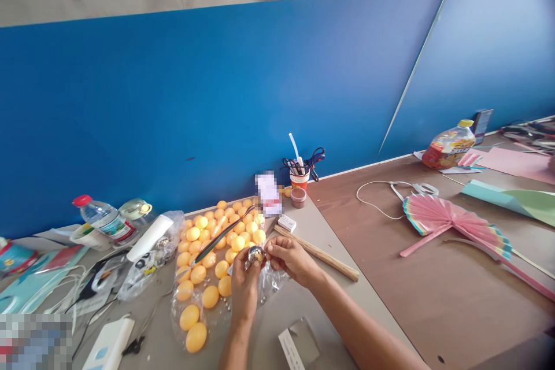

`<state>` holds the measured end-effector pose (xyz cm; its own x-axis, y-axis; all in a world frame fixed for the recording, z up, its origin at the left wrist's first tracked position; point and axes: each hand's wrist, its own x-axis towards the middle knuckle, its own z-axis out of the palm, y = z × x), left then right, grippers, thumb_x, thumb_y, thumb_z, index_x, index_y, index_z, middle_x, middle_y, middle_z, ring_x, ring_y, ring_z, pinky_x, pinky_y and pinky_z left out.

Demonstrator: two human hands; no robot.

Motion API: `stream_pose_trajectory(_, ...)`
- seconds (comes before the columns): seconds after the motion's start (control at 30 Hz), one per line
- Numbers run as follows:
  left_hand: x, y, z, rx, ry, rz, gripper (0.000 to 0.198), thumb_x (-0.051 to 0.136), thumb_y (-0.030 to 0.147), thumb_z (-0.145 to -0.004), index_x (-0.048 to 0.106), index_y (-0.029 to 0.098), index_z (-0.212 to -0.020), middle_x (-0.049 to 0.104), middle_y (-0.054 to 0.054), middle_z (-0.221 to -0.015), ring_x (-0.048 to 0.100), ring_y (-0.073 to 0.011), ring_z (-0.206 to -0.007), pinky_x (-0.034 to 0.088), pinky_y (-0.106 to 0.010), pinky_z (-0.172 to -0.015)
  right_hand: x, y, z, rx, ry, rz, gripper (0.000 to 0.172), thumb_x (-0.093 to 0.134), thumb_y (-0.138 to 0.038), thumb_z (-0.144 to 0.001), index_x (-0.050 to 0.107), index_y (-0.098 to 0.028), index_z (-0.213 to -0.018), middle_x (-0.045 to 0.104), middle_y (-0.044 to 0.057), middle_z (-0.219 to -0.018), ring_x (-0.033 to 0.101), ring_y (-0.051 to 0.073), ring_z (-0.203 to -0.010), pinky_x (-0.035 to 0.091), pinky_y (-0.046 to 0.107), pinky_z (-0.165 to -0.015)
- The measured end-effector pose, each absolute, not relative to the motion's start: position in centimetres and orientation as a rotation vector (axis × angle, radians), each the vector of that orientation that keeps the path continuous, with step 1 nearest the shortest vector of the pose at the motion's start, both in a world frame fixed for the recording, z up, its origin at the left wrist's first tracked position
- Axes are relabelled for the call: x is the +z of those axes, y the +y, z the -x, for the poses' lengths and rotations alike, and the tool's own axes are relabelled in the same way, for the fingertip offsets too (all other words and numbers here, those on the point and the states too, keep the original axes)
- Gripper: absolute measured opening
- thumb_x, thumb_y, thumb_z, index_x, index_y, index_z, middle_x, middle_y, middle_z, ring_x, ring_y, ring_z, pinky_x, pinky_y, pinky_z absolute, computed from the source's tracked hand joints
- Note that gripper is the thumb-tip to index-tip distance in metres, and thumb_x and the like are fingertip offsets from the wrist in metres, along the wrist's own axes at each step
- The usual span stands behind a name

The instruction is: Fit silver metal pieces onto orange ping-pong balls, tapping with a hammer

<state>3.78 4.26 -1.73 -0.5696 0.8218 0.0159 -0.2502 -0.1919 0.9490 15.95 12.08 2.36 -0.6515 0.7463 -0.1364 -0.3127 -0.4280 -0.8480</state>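
A shiny silver ball (256, 254) is held between the thumb and fingers of my left hand (245, 284). My right hand (291, 259) is closed in a pinch right beside the ball's right side; whatever lies between its fingertips is too small to make out. Behind and left of my hands, several orange ping-pong balls (210, 296) lie in a clear plastic bag (177, 315). Long dark-handled tweezers (221, 235) rest across them. A few tiny silver beads (226, 303) sit near my left wrist.
A wooden stick (329, 258) and a small white box (287, 223) lie past my right hand. Left are a water bottle (106, 219), cables and a white power strip (110, 344). A pink paper fan (451, 222) lies right. A blue partition (217, 104) stands behind.
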Motion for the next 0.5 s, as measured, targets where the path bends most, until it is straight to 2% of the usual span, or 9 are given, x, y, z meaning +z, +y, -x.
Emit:
stream_pose_trajectory(0.1,-1.52,4.13,-3.88,1.836,1.317,-0.685,0.043,0.078,0.044,-0.075,0.064,0.020,-0.108,0.069,-0.009,-0.111,0.069,-0.0236,-0.099,0.058,-0.040,-0.088,2.24,12.07,-15.95,2.128,-1.114,0.684,0.033,0.081,-0.039,-0.060,0.063,-0.016,-0.074,0.063,-0.002,-0.064,0.048,0.007,-0.046,0.033,0.023,-0.051)
stream_pose_trajectory(0.27,-1.45,4.07,-3.93,1.827,1.308,-0.659,0.039,0.078,0.043,-0.075,0.062,0.020,-0.102,0.069,-0.007,-0.107,0.069,-0.0213,-0.094,0.058,-0.036,-0.084,1.72,12.01,-15.74,2.117,-1.161,0.706,0.031,0.078,-0.033,-0.060,0.060,-0.017,-0.079,0.065,-0.002,-0.061,0.047,0.008,-0.043,0.031,0.023,-0.049)
stream_pose_trajectory(0.5,-2.21,4.30,-3.56,1.831,1.334,-0.677,0.046,0.080,0.045,-0.071,0.060,0.019,-0.103,0.069,-0.009,-0.107,0.068,-0.0227,-0.095,0.057,-0.038,-0.083,2.25,11.78,-15.80,2.021,-1.271,0.741,0.026,0.077,-0.035,-0.063,0.061,-0.016,-0.070,0.055,-0.004,-0.057,0.039,0.006,-0.049,0.028,0.023,-0.052)
